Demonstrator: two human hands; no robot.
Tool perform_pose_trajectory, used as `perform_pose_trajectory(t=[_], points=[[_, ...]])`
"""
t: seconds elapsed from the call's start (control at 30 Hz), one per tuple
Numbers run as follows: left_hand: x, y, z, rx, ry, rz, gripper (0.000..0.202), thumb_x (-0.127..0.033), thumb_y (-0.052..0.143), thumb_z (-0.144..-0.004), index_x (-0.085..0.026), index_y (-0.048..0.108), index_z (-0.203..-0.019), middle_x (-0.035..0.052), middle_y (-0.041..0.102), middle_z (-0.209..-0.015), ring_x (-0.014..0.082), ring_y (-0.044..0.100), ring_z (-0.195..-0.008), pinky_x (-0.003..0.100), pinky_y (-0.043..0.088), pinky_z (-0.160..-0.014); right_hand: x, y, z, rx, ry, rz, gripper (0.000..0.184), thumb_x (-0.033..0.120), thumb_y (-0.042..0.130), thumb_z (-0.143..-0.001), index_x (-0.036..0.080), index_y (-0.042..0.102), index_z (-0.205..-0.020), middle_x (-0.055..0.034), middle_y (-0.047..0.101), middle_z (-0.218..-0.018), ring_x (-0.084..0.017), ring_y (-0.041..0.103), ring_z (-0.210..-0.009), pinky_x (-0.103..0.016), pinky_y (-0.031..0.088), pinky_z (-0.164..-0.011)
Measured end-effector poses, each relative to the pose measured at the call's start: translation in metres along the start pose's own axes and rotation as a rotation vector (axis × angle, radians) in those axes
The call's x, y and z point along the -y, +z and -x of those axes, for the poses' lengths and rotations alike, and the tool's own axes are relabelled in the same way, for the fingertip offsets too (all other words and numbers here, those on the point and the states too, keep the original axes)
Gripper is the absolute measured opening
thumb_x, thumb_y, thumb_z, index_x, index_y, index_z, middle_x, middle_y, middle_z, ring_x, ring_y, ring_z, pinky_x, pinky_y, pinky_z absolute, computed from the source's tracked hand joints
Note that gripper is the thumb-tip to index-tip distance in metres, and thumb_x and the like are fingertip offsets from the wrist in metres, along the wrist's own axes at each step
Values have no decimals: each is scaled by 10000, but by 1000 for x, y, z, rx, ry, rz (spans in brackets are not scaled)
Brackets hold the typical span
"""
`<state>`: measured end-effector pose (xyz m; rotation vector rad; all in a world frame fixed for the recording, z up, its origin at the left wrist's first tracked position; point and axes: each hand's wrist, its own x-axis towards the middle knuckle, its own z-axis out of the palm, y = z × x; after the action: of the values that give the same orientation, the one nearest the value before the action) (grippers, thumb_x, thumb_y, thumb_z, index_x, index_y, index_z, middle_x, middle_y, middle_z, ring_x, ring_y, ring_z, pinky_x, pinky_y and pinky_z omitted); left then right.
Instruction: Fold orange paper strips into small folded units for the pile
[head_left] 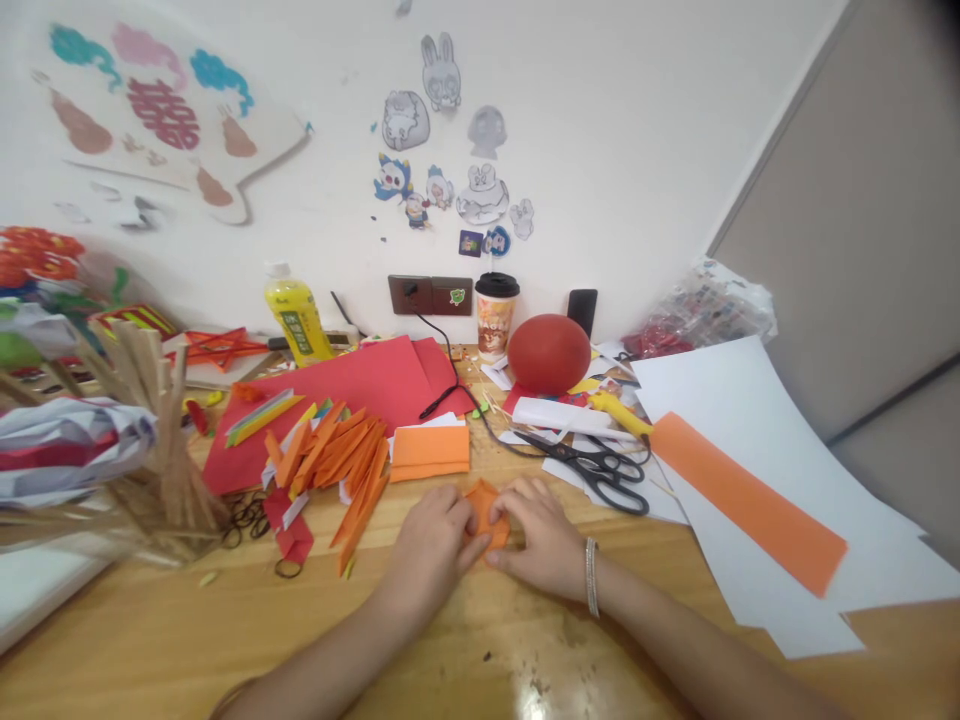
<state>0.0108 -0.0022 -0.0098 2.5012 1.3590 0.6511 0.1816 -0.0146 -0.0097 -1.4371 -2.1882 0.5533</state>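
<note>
A small folded piece of orange paper (489,512) lies on the wooden table between my two hands, its upper end coming to a point. From the left, my left hand (437,540) grips its edge with thumb and fingers. On the opposite edge, my right hand (540,540) has its thumb and bent fingers closed, with a silvery bracelet round the wrist. Just behind them sits a stack of orange paper rectangles (430,449). A pile of folded orange paper strips (337,455) is to the left of it.
Black scissors (585,465) lie right of my hands. Beyond them, an orange strip (750,500) rests on white sheets (727,390). A red balloon (549,355), a lidded paper cup (495,318) and a yellow bottle (298,318) stand along the wall. Wooden sticks (176,430) crowd the left.
</note>
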Motion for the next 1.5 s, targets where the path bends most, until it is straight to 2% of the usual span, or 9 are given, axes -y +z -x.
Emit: perform_pose_trajectory(t=[0.23, 0.33, 0.43, 0.63, 0.87, 1.07, 1.2, 1.37, 1.5], points=[[-2, -1, 0, 26, -17, -41, 104, -200, 620, -743, -174, 536, -689, 30, 525, -758, 204, 517, -733, 295, 404, -646, -8, -3, -3, -6, -43, -87, 267, -40, 484, -719, 207, 524, -814, -2, 529, -868, -177, 446, -877, -306, 352, -782], [-4, -2, 0, 23, -27, -37, 108, -209, 624, -740, -177, 539, -682, 29, 530, -753, 205, 525, -733, 294, 407, -647, -4, -1, -2, -41, -34, -71, 186, 100, 625, -718, 204, 516, -826, -2, 522, -864, -187, 441, -868, -315, 356, -778], [-3, -2, 0, 18, -36, -15, 103, -215, 620, -739, -180, 545, -679, 27, 540, -753, 204, 535, -739, 295, 413, -653, 2, 0, -1, -23, -5, -13, 346, 274, 766, -606, 206, 525, -846, 2, 498, -870, -201, 425, -868, -325, 354, -772], [9, -7, -1, -61, -48, 33, 74, -215, 567, -795, -177, 548, -734, 42, 565, -789, 210, 547, -759, 322, 446, -670, 4, -5, -1, 30, 15, -30, 334, 213, 742, -610, 210, 529, -868, -1, 503, -913, -198, 426, -896, -323, 357, -794], [33, -11, -1, -102, 341, 76, 235, -159, 403, -891, -186, 588, -1035, 86, 619, -1097, 191, 563, -1025, 351, 470, -888, -17, -22, -2, 117, -150, -186, 393, 177, 752, -597, 205, 534, -923, -22, 547, -981, -201, 484, -943, -323, 387, -831], [33, -19, 2, -71, 504, -57, 250, -128, 367, -907, -176, 607, -957, 72, 646, -962, 195, 548, -1052, 401, 426, -962, -26, -35, -3, 85, -325, -57, 268, 163, 681, -665, 208, 557, -900, -38, 561, -1016, -191, 505, -968, -311, 386, -837], [27, -26, 4, -66, 541, -103, 258, -164, 360, -936, -173, 598, -836, 64, 610, -866, 177, 564, -922, 344, 479, -847, -26, -34, -3, 16, -398, 103, 115, 165, 653, -717, 195, 563, -782, -32, 581, -919, -181, 505, -885, -301, 380, -767], [23, -28, 5, -25, 581, -159, 260, -230, 385, -943, -161, 568, -772, 49, 559, -787, 174, 528, -799, 307, 474, -727, -29, -28, -5, -25, -534, 261, 273, 435, 663, -758, 181, 576, -809, -44, 604, -870, -179, 492, -807, -306, 364, -713], [20, -33, 6, 62, 565, -200, 239, -224, 395, -938, -155, 555, -775, 37, 540, -767, 171, 492, -755, 297, 448, -690, -26, -28, -4, -120, -583, 405, 207, 362, 557, -854, 163, 576, -800, -54, 607, -820, -176, 480, -780, -315, 347, -706]])
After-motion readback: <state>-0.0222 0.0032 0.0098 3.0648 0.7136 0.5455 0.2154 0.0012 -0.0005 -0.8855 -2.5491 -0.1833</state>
